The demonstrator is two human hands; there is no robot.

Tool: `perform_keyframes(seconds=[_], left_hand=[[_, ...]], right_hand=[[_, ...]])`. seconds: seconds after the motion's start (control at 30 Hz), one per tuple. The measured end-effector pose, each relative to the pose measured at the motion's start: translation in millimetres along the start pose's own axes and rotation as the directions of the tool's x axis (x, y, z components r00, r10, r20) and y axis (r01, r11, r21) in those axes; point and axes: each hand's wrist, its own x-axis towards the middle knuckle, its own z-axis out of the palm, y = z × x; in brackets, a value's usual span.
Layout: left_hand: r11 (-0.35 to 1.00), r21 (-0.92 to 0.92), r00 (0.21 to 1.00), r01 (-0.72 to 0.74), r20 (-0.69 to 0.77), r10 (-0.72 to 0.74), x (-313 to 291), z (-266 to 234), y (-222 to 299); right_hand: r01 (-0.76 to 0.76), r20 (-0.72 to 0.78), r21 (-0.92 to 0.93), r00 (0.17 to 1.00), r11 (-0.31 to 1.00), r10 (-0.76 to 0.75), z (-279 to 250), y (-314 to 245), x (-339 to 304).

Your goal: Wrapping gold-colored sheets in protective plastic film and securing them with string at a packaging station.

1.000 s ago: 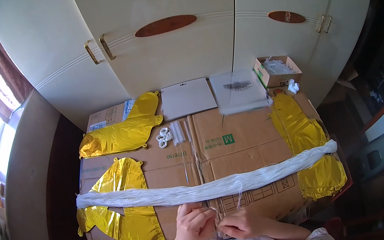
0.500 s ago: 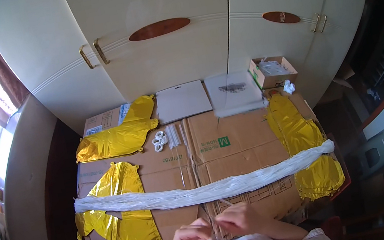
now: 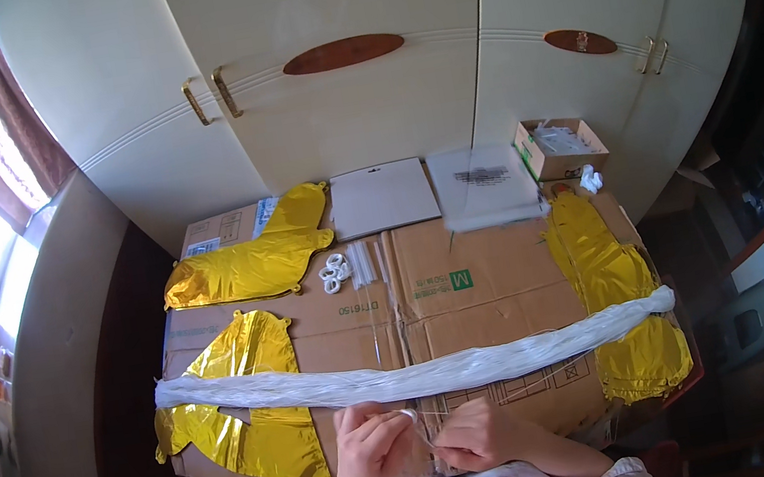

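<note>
My left hand (image 3: 368,443) is closed at the near edge of the cardboard, with a small white loop of thread (image 3: 411,416) at its fingertips. Just to its right, my right hand (image 3: 478,435) is closed too, and a strand of white thread runs between the two. Another fine strand trails off to the right, beside the long hank of white thread (image 3: 465,369) that lies across the cardboard. Whether the loop sits round a finger is too small to tell. Several white rings (image 3: 334,273) lie farther off, next to clear plastic tubes (image 3: 362,264).
Gold foil balloons (image 3: 256,391) lie flat at the left and the right (image 3: 603,262) of the cardboard sheet (image 3: 466,255). Along the back are a grey board (image 3: 383,198), a clear plastic bag (image 3: 484,186) and a small open box (image 3: 561,148). Pale cabinets (image 3: 343,124) stand behind.
My left hand has risen and moved slightly left, and the white loop now shows at its fingertips. My right hand has shifted slightly right and down. The whole view has shifted a little.
</note>
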Motion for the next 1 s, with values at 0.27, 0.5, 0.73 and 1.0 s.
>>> perform_keyframes(seconds=[0.27,0.5,0.73,1.0], left_hand=[[0.260,-0.947,0.981,0.190,0.190,-0.028,-25,-19,-10],[0.996,0.086,0.999,0.031,0.021,-0.033,-16,-13,-16],[0.359,-0.920,0.985,0.156,0.119,-0.124,-28,10,-11],[0.718,-0.694,0.949,0.055,0.260,0.179,-2,6,2]], right_hand=[[-0.014,-0.022,-0.050,1.000,0.999,0.012,7,6,11],[-0.006,0.024,0.167,1.000,0.986,0.002,2,-19,-7],[-0.176,0.019,-0.071,0.984,0.982,0.178,6,-6,-41],[-0.241,-0.153,-0.025,0.960,0.970,0.234,-11,-8,-28]])
